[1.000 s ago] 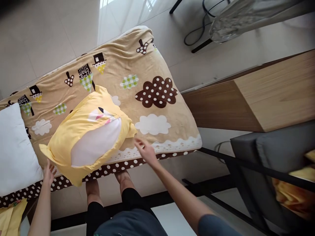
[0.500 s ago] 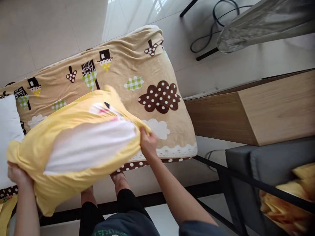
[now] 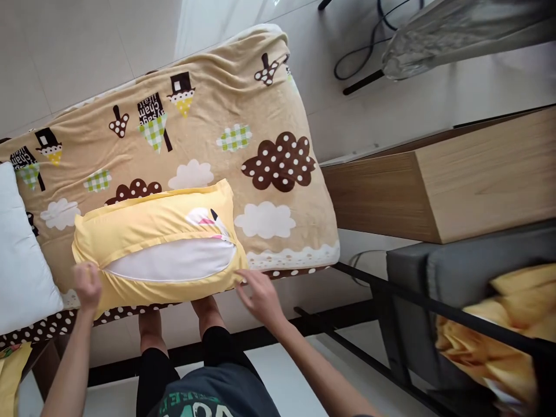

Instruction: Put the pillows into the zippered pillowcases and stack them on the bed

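A yellow pillowcase with a white pillow inside lies on the patterned blanket. Its long slit faces me and shows the white pillow. A pink and white print is near its right end. My left hand is closed at the left end of the slit, its fingers on the pillowcase fabric, slightly blurred. By the lower right corner, my right hand has its fingers apart, the tips close to the yellow edge. Whether they touch it is hard to tell.
The beige blanket covers a low bed. Another white pillow lies at the left. On the right are a wooden cabinet, a grey cushioned seat, yellow cloth and a black metal rail.
The yellow pillowcase has come down from mid-air onto the blanket and lies flatter, its slit narrower. My right hand has let go of its corner; my left hand has moved right.
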Motion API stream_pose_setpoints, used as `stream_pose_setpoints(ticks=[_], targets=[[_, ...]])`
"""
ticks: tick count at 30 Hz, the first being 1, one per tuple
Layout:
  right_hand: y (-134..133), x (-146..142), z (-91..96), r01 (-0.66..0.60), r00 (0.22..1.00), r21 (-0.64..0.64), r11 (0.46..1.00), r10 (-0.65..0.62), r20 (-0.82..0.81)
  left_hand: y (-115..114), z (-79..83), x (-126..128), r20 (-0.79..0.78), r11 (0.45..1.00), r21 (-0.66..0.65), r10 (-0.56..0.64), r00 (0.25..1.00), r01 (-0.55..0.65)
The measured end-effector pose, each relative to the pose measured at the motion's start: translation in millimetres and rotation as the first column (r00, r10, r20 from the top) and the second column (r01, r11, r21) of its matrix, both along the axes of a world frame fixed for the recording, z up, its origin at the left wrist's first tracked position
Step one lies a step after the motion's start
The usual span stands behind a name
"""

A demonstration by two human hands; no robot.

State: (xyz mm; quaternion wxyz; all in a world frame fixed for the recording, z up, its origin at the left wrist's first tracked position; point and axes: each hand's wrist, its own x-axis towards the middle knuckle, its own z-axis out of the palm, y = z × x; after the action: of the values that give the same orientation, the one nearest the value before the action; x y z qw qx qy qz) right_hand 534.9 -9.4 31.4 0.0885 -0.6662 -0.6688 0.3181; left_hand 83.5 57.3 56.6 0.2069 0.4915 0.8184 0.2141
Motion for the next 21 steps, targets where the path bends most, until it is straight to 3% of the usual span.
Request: stream_pose_setpoints(ticks=[1, 2, 3, 5, 6, 8, 10, 11, 14, 16, 19, 21], targets=[[4, -11, 4.6, -0.150, 0.989, 0.018, 0.989, 0.150, -0.010, -12, 5.8, 20, 0.045, 0.965, -0.061, -0.251, 0.967, 0.253], [8, -22, 7.3, -0.255, 0.967, 0.018, 0.967, 0.255, 0.000, -21, 10.5, 41, 0.128, 0.870, -0.135, -0.460, 0.879, 0.475], [12, -33, 7.9, -0.310, 0.950, 0.004, 0.951, 0.310, 0.035, -28, 13.6, 61, 0.196, 0.750, -0.217, -0.593, 0.781, 0.624], [22, -49, 3.4, -0.324, 0.935, -0.059, 0.944, 0.329, 0.129, -32, 14.4, 95, 0.269, 0.524, -0.395, -0.720, 0.640, 0.755], [27, -53, -0.6, -0.338, 0.923, -0.112, 0.934, 0.353, 0.154, -31, 12.8, 105, 0.274, 0.448, -0.472, -0.744, 0.609, 0.759], [36, -48, -6.9, -0.430, 0.875, -0.237, 0.871, 0.467, 0.130, -25, 8.1, 113, 0.281, 0.356, -0.570, -0.762, 0.583, 0.741], [42, -33, -4.4, -0.513, 0.823, -0.317, 0.797, 0.562, 0.083, -22, 4.5, 107, 0.314, 0.300, -0.603, -0.762, 0.567, 0.739], [43, -24, 1.8, -0.521, 0.819, -0.312, 0.795, 0.568, 0.079, -24, 4.0, 101, 0.340, 0.267, -0.615, -0.759, 0.556, 0.741], [40, -8, 36.4, -0.511, 0.851, -0.116, 0.852, 0.521, 0.071, -39, 9.5, 83, 0.391, 0.185, -0.637, -0.759, 0.521, 0.748], [34, -10, 61.0, -0.571, 0.820, 0.056, 0.819, 0.573, -0.013, -54, 18.3, 75, 0.379, 0.155, -0.637, -0.790, 0.481, 0.755], [28, -25, 71.8, -0.644, 0.735, 0.203, 0.738, 0.670, -0.102, -68, 32.9, 69, 0.304, 0.206, -0.527, -0.860, 0.409, 0.825], [36, -36, 54.7, -0.573, 0.789, 0.189, 0.797, 0.599, -0.134, -67, 36.3, 69, 0.272, 0.288, -0.378, -0.874, 0.403, 0.880]])
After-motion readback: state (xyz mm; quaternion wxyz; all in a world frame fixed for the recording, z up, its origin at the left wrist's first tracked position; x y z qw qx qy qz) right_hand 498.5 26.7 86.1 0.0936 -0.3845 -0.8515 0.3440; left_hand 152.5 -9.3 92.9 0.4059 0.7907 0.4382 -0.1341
